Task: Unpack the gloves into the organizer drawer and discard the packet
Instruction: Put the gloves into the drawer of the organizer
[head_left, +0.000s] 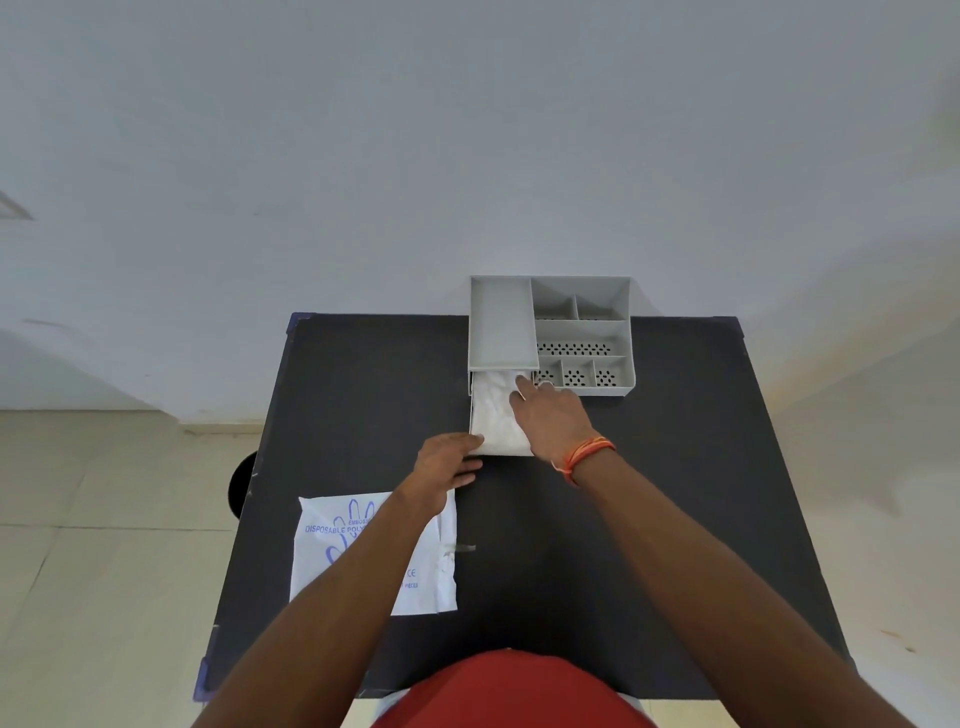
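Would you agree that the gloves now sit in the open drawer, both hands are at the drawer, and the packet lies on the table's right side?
Not quite: the head view shows the packet on the table's left side, under the left forearm. The rest holds: the gloves sit in the open drawer, with the left hand at its front and the right hand on the gloves.

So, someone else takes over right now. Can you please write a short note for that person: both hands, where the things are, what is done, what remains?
Left hand: open, at the front edge of the pulled-out drawer.
Right hand: open, pressing the gloves down in the drawer.
Organizer: at the table's far edge.
Packet: flat on the table, near left.
Done: gloves are in the drawer.
Left: close the drawer, discard the packet.
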